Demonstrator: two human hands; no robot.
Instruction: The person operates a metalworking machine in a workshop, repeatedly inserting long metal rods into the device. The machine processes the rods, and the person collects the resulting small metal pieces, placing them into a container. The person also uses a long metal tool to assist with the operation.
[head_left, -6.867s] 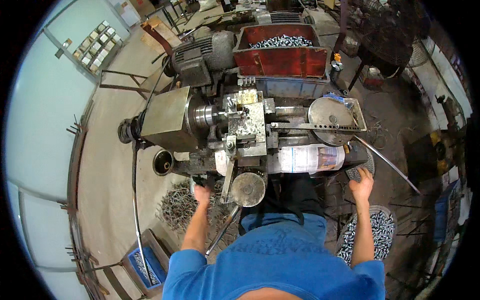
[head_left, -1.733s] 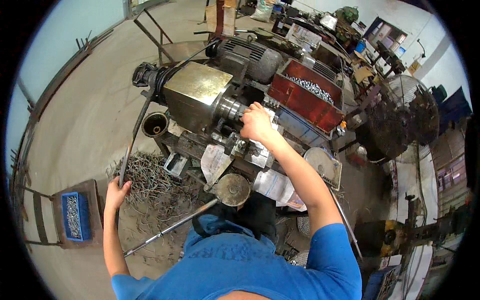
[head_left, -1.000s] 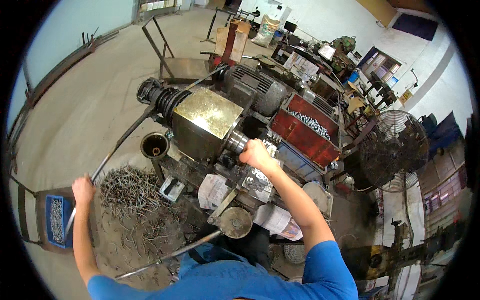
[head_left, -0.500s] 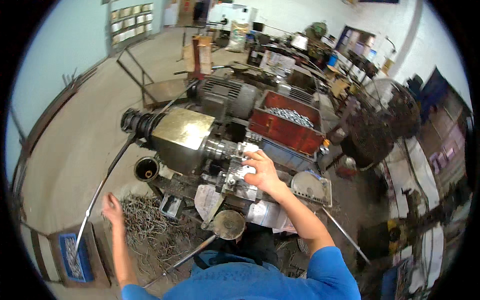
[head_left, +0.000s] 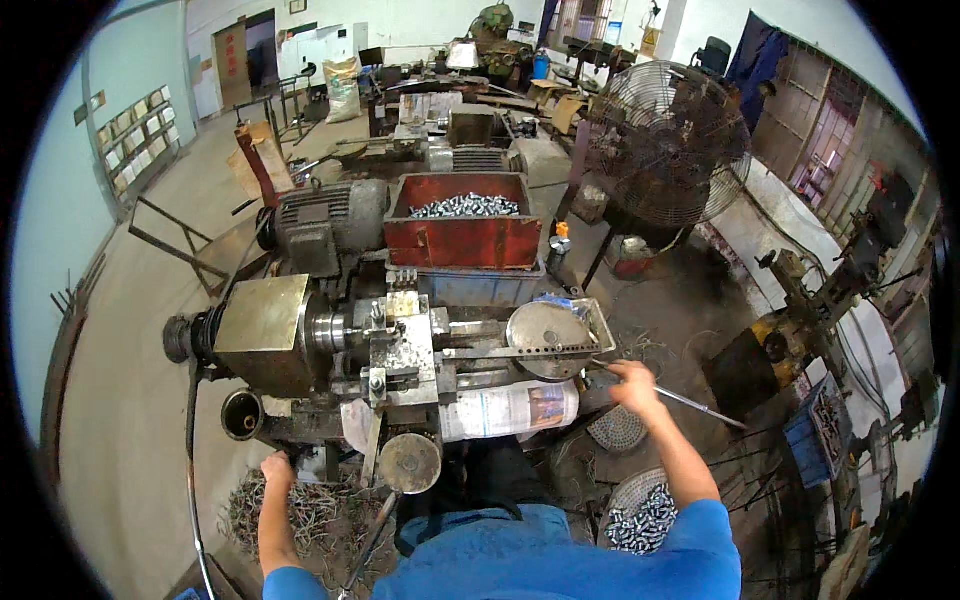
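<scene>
In front of me stands a small lathe-like machine with a brassy-topped headstock (head_left: pixel 262 315) and a metal tool slide (head_left: pixel 403 345). My left hand (head_left: pixel 278 468) is closed beside the dark metal cup (head_left: pixel 242 414), above a heap of metal shavings (head_left: pixel 290 510); what its fingers hold, if anything, is hidden. At the machine's right end, my right hand (head_left: pixel 634 388) curls over a long metal rod (head_left: pixel 700 408) that sticks out to the right. Close to that hand are a round metal disc (head_left: pixel 548 338) and a flat bar with holes (head_left: pixel 520 351).
Behind the machine, a red bin (head_left: pixel 462 243) of small metal parts sits on a blue crate (head_left: pixel 480 288). A large fan (head_left: pixel 668 140) stands at the back right. A basket of shiny parts (head_left: pixel 640 515) is low by my right arm. A round plate (head_left: pixel 410 463) is near my body.
My right hand has left the tool slide and moved right to the rod. My left hand has come inward, toward the machine, and closed. My view has turned to the right.
</scene>
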